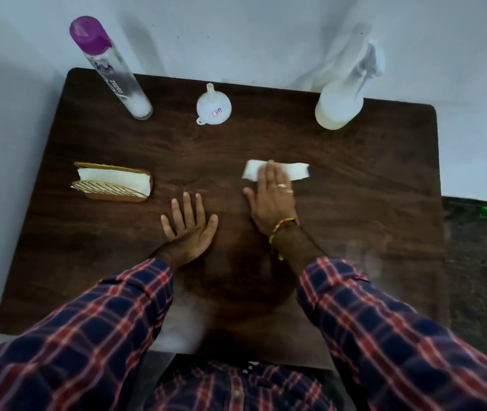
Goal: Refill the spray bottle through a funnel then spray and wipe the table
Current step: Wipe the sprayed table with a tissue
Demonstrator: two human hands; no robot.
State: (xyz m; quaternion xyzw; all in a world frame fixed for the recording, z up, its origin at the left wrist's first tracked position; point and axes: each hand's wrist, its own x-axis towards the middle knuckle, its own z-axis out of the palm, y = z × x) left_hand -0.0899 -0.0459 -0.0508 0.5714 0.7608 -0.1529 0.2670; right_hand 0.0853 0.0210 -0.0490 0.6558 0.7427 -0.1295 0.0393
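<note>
A white spray bottle (343, 96) with a trigger head stands at the back right of the dark wooden table (354, 232). A white funnel (213, 107) rests upside down at the back middle. A tall clear bottle (111, 69) with a purple cap stands at the back left. My right hand (271, 200) lies flat with its fingers pressing a folded white paper napkin (295, 171) onto the tabletop right of centre. My left hand (187, 223) rests palm down on the table with its fingers spread, holding nothing.
A gold wire napkin holder (111, 182) with white napkins sits at the left. A pale wall runs behind the table. Dark floor shows to the right of the table's edge. My plaid sleeves cover the near edge.
</note>
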